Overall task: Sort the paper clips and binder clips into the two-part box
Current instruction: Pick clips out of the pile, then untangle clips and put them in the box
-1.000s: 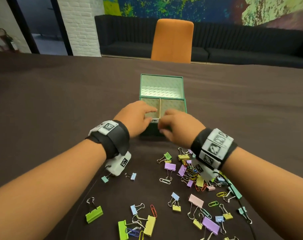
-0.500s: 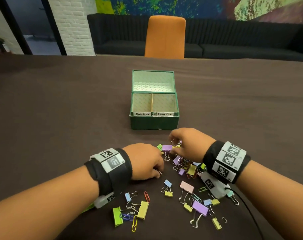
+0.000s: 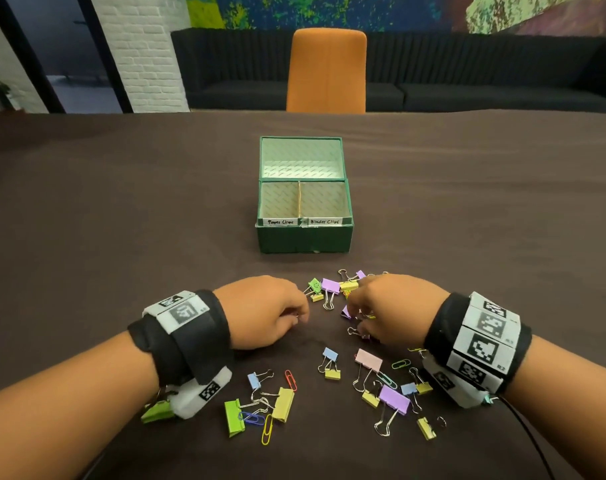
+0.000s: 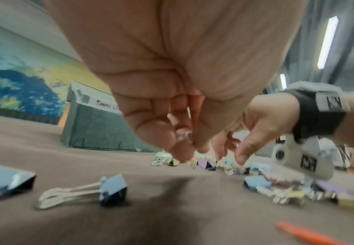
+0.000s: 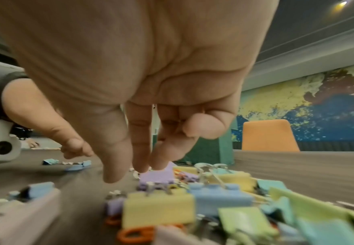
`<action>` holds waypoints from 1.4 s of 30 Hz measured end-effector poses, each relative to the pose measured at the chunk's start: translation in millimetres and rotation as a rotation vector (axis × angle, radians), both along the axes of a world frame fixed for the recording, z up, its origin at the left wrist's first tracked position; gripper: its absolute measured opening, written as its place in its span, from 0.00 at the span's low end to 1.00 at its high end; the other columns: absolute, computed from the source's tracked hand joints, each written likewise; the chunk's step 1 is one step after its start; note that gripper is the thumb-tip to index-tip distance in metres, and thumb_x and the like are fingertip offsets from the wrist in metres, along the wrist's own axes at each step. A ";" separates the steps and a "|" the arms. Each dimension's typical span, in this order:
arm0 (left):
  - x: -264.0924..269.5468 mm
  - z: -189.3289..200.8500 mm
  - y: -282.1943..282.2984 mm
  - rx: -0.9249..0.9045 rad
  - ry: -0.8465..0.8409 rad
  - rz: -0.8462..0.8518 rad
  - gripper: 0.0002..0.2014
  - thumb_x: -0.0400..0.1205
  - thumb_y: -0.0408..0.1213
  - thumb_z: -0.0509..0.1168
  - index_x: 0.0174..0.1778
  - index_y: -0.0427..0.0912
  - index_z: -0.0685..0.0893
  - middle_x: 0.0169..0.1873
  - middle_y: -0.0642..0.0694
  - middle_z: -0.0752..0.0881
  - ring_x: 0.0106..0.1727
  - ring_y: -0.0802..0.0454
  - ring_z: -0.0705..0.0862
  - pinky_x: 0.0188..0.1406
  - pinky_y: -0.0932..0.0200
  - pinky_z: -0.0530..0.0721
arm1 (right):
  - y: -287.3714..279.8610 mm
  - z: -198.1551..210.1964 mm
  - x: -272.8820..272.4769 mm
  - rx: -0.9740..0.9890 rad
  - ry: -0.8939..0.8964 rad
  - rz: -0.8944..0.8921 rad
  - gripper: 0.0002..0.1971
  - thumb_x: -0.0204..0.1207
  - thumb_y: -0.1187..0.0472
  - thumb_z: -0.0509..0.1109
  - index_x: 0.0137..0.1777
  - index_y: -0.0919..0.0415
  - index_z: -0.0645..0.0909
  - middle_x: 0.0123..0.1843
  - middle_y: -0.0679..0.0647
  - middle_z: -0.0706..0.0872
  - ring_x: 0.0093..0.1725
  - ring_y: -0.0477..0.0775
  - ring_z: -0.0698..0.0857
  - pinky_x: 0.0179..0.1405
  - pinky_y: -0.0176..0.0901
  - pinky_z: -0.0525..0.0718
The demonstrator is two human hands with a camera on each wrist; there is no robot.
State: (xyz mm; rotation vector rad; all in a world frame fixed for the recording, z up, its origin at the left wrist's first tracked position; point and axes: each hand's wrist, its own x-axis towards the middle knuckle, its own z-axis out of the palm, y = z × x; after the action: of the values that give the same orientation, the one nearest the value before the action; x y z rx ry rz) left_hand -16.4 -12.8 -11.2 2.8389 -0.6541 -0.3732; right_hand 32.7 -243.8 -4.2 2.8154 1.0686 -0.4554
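The green two-part box [image 3: 305, 242] stands open mid-table. Its left part is labelled Paper Clips and its right part Binder Clips, and both look empty. Coloured binder clips and paper clips [image 3: 331, 287] lie scattered between the box and me. My left hand [image 3: 295, 316] is curled just left of the pile. It pinches a small silver wire piece [image 4: 189, 137] between thumb and fingers, likely a paper clip. My right hand [image 3: 356, 317] hovers over the pile with fingers pointing down. Its fingertips [image 5: 140, 167] reach a purple binder clip [image 5: 157, 176] and grip nothing.
More clips lie near the front edge: a green binder clip [image 3: 234, 417], a yellow paper clip [image 3: 267, 429] and a red paper clip [image 3: 290, 380]. An orange chair [image 3: 329, 71] and a dark sofa stand beyond the table. A black cable [image 3: 530, 441] trails from my right wrist.
Both hands drew back from the box's front edge to the clip pile. The left hand came down over a silver paper clip and now pinches it. The right hand settled over the pile.
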 end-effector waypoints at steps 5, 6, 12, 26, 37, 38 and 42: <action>-22.0 3.7 17.9 -0.018 0.219 0.052 0.11 0.81 0.35 0.60 0.47 0.57 0.81 0.46 0.58 0.84 0.48 0.59 0.82 0.57 0.53 0.81 | 23.7 6.4 -34.6 0.119 0.069 0.182 0.07 0.79 0.51 0.66 0.55 0.45 0.82 0.52 0.45 0.82 0.52 0.51 0.82 0.49 0.49 0.85; -27.0 3.7 17.8 0.010 0.226 0.034 0.09 0.82 0.37 0.60 0.48 0.56 0.82 0.47 0.58 0.82 0.49 0.59 0.80 0.58 0.53 0.80 | 30.1 6.9 -40.5 0.119 0.081 0.222 0.09 0.80 0.52 0.66 0.58 0.43 0.82 0.54 0.46 0.81 0.53 0.52 0.82 0.50 0.50 0.84; -58.8 1.1 22.5 0.169 0.172 -0.068 0.13 0.77 0.58 0.70 0.50 0.56 0.84 0.43 0.58 0.76 0.43 0.61 0.76 0.44 0.62 0.76 | 58.0 -1.9 -52.6 -0.027 0.122 0.355 0.21 0.80 0.53 0.68 0.71 0.35 0.77 0.62 0.48 0.75 0.59 0.54 0.80 0.45 0.44 0.77; -95.4 -4.1 43.0 0.075 0.146 -0.090 0.16 0.79 0.54 0.70 0.63 0.67 0.84 0.46 0.59 0.76 0.46 0.62 0.77 0.46 0.61 0.77 | 43.7 -6.8 -58.3 0.056 0.077 0.323 0.01 0.76 0.54 0.67 0.44 0.48 0.77 0.49 0.45 0.81 0.44 0.49 0.79 0.44 0.48 0.84; -108.4 -8.8 35.0 0.117 -0.009 -0.176 0.09 0.80 0.55 0.66 0.53 0.60 0.86 0.47 0.56 0.76 0.46 0.54 0.82 0.40 0.56 0.79 | 64.6 -4.9 -94.5 0.082 0.188 0.540 0.20 0.79 0.60 0.62 0.66 0.38 0.77 0.57 0.47 0.80 0.53 0.53 0.81 0.47 0.48 0.82; -108.0 -8.3 36.0 0.117 0.000 -0.145 0.10 0.80 0.56 0.66 0.52 0.58 0.86 0.47 0.56 0.76 0.47 0.55 0.81 0.42 0.55 0.80 | 67.5 -6.2 -94.3 0.078 0.178 0.549 0.22 0.79 0.60 0.62 0.69 0.37 0.76 0.58 0.47 0.81 0.55 0.55 0.82 0.48 0.49 0.82; -108.5 -8.8 41.3 0.142 0.027 -0.087 0.11 0.79 0.58 0.67 0.51 0.59 0.84 0.44 0.59 0.71 0.44 0.60 0.77 0.43 0.56 0.78 | 73.4 -6.9 -95.2 0.100 0.162 0.576 0.24 0.81 0.59 0.62 0.73 0.33 0.74 0.57 0.47 0.81 0.55 0.55 0.82 0.44 0.45 0.78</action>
State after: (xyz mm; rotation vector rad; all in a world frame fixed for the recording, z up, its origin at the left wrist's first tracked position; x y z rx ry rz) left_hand -124.9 28.5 -20.1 2.9388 -0.7771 -0.4899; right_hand -62.5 -170.4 -11.1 2.4032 1.8907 -0.5766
